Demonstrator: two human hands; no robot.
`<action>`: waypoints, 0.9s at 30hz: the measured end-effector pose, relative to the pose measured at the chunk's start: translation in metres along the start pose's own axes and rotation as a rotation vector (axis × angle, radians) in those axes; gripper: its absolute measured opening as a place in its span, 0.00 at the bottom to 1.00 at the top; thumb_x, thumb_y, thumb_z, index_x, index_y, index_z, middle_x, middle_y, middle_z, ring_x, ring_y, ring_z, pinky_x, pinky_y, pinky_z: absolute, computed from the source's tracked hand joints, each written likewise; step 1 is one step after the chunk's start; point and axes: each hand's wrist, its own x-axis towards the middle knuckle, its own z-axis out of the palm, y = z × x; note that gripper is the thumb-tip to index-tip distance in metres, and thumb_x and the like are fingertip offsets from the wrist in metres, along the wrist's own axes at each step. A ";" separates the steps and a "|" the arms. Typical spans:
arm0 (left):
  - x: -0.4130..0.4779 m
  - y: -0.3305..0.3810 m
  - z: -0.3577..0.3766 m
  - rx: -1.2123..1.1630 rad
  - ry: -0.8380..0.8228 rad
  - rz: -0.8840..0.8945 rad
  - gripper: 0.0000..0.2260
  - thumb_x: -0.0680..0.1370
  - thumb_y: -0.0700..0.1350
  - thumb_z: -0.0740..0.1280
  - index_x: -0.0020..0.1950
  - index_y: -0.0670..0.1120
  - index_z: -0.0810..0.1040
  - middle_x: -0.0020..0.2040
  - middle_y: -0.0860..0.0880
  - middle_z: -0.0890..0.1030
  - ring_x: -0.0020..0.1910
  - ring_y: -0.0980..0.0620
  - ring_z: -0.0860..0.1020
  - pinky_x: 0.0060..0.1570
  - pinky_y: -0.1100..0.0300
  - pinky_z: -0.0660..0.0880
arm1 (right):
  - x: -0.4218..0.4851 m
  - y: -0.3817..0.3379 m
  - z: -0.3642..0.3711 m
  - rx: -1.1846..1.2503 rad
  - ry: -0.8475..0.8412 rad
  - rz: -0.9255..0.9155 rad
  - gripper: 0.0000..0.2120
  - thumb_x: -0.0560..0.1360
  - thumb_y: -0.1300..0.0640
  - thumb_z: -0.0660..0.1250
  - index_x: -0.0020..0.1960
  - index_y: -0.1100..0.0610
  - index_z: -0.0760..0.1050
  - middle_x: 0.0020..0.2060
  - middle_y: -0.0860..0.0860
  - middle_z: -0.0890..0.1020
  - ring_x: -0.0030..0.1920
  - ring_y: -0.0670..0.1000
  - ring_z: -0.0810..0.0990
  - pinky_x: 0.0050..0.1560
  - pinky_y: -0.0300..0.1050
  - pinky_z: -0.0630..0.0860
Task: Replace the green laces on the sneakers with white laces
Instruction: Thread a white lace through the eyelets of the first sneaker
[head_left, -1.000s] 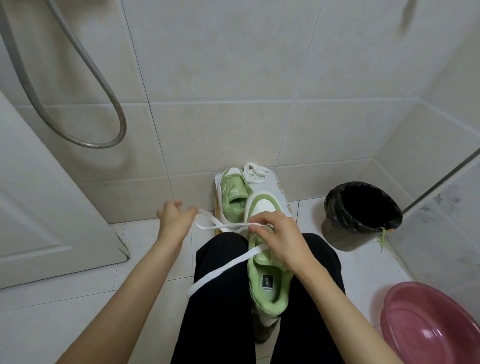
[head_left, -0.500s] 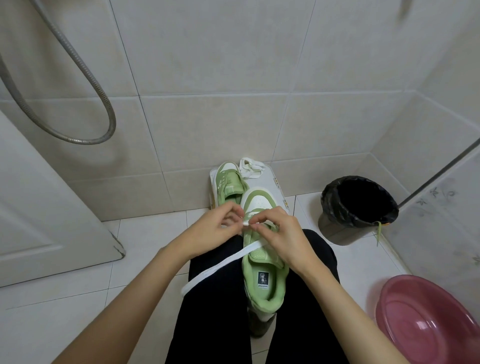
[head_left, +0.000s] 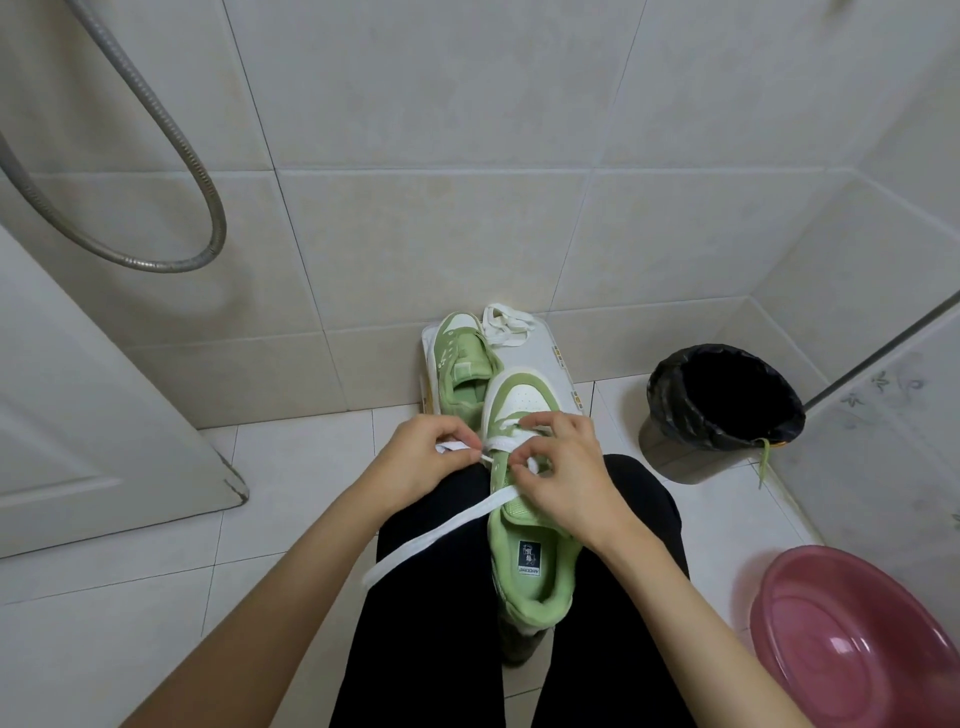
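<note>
- The sneaker (head_left: 530, 545) lies on the person's lap, toe pointing away, so its eyelets face up for threading.
- The left hand (head_left: 426, 457) pinches the lace (head_left: 441, 535) near its tip, aiming it at an eyelet; the loose length trails across the left thigh.
- The right hand (head_left: 566, 478) curls over the eyelet row and seems to pinch the lace there, probably to steady the shoe.
- The second sneaker (head_left: 460, 374) waits unlaced on the stool (head_left: 550, 353), beside a spare lace (head_left: 504, 325).
- A green lace (head_left: 762, 460) hangs over the rim of the bin (head_left: 722, 410), apparently discarded.
</note>
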 end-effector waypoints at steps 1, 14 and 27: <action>0.000 0.000 0.002 -0.013 0.013 -0.001 0.07 0.74 0.43 0.71 0.40 0.55 0.80 0.45 0.53 0.82 0.47 0.56 0.78 0.47 0.67 0.71 | 0.000 0.000 0.001 0.008 0.009 0.010 0.05 0.74 0.57 0.68 0.42 0.53 0.82 0.62 0.45 0.73 0.65 0.48 0.60 0.64 0.37 0.55; -0.005 0.003 0.003 -0.018 -0.032 0.013 0.08 0.75 0.41 0.70 0.39 0.53 0.80 0.46 0.50 0.83 0.50 0.52 0.79 0.54 0.60 0.72 | -0.001 0.001 0.012 0.126 0.089 0.062 0.05 0.73 0.60 0.68 0.40 0.54 0.82 0.63 0.45 0.73 0.63 0.43 0.59 0.62 0.38 0.60; 0.004 0.008 0.018 0.048 -0.059 0.042 0.02 0.75 0.40 0.70 0.43 0.47 0.81 0.41 0.59 0.78 0.45 0.59 0.75 0.42 0.77 0.66 | -0.003 0.002 0.012 0.165 0.052 0.112 0.06 0.74 0.59 0.68 0.46 0.53 0.83 0.68 0.46 0.69 0.68 0.43 0.56 0.68 0.41 0.60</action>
